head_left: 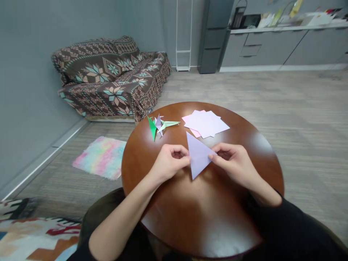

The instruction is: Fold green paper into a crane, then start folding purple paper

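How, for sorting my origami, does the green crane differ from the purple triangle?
The green crane is darker than the purple triangle. The crane has pointed folds; the triangle is plain. The crane lies on the table; the left hand and right hand hold the triangle. Both are folded paper.

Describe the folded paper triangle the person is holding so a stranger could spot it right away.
On the round brown wooden table, find the left hand and right hand. Between them is the folded lilac paper triangle, one point aimed down. Unlike the flat paper sheets and origami cranes beyond it, it alone is being held.
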A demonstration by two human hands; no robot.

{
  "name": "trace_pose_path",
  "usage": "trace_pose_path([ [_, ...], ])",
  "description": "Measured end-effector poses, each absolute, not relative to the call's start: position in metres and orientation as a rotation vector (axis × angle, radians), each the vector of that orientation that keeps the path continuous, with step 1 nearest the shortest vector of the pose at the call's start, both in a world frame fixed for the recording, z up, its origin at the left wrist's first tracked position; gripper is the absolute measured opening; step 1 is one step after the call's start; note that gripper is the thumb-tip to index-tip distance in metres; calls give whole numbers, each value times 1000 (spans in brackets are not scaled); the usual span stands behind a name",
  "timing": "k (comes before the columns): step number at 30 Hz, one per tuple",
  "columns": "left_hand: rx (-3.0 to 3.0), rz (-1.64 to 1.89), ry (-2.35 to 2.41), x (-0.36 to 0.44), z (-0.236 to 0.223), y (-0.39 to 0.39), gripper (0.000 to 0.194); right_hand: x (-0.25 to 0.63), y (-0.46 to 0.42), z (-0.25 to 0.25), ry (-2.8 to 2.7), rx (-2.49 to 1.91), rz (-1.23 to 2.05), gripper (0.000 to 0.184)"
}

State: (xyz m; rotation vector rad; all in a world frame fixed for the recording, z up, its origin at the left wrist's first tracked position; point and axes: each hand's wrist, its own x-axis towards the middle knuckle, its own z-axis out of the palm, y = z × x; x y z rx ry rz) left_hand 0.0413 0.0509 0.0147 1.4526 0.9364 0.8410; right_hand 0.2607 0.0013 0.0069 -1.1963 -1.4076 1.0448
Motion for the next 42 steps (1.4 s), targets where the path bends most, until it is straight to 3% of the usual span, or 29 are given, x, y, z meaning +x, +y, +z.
trace_pose_path([
  [6,1423,1051,947,33,10,59,13,264,5,6,-1301,-1213,997,11],
  [23,1382,720,838,48,12,41,20,245,-6,6,-1545,-1220,1077,10],
  [40,1321,938,908,39,6,55,26,267,7,6,-1318,-1292,839,8],
  [42,1313,957,930,39,7,55,29,260,7,5,-1261,-1219,870,14],
])
